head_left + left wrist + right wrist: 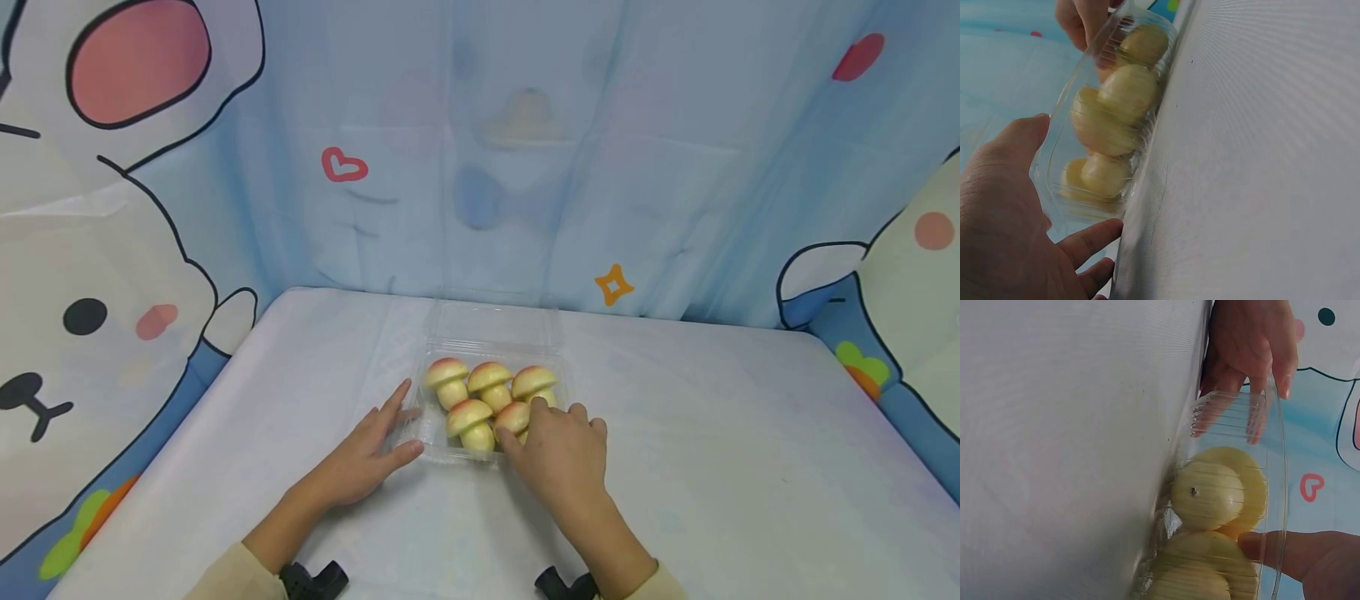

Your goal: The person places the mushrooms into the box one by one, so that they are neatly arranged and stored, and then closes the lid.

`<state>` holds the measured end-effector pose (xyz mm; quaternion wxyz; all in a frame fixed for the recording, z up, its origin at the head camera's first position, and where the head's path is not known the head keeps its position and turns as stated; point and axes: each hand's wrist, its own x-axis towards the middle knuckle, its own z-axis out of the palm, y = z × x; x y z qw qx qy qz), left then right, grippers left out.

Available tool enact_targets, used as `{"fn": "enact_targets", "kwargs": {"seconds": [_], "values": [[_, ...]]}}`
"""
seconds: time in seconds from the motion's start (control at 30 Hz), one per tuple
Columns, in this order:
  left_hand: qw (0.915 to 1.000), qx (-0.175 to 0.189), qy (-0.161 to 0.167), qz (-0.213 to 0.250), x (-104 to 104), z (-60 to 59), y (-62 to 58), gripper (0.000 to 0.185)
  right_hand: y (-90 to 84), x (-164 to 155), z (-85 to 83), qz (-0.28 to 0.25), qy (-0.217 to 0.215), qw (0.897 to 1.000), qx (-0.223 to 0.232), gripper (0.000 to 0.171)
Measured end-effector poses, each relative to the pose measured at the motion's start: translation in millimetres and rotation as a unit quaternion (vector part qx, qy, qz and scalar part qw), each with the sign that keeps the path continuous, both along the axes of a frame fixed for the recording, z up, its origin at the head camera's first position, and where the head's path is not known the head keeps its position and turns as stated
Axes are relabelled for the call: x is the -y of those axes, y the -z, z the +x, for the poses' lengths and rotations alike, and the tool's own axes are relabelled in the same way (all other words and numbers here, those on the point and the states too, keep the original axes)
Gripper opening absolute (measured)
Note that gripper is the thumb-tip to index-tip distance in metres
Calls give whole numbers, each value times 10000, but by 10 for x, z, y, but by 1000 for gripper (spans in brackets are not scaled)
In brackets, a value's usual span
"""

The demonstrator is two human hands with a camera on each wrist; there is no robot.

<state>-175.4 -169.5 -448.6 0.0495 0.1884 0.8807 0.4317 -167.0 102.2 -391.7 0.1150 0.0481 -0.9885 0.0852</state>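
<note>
A clear plastic box (pixel 435 432) stands on the table with its lid (pixel 495 323) folded back. Inside lie several yellow mushrooms with reddish cap tops, among them one at the front left (pixel 471 423). At the box's left side is my left hand (pixel 360 458), fingers spread and thumb near the front corner. My right hand (pixel 562 454) reaches into the front right of the box and grips a mushroom (pixel 513 416), thumb on its left side; the fingers cover part of it. In the right wrist view the thumb (pixel 1294 550) shows over the box wall.
A white cloth covers the table (pixel 750 467). Behind it hangs a blue curtain (pixel 675 167) with cartoon prints, which also runs along both sides. Black wrist mounts (pixel 315 581) sit at the sleeves.
</note>
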Motion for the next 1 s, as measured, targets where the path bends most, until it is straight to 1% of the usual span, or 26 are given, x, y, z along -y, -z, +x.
{"fn": "enact_targets", "kwargs": {"seconds": [0.13,0.27,0.4,0.53,0.67,0.9,1.0], "values": [[10000,-45,22,11,2,-1,-4,86,-17,7,0,55,-21,10000,57,48],[10000,-26,24,20,3,0,-5,86,-30,11,-2,112,-51,9999,55,51],[10000,21,8,13,0,-3,-4,87,-40,2,-1,92,-125,9999,-20,52],[10000,16,18,5,-5,-11,2,87,-52,-21,5,37,-225,9996,-138,49],[10000,-18,46,8,-5,-19,9,87,-59,-39,-1,-98,-270,9994,-203,46],[10000,-1,40,8,-4,-19,2,87,-69,-95,-12,-485,-276,9977,-372,41],[10000,29,14,-1,-3,-15,3,87,-51,-129,-35,-633,-314,9960,-550,40]]}}
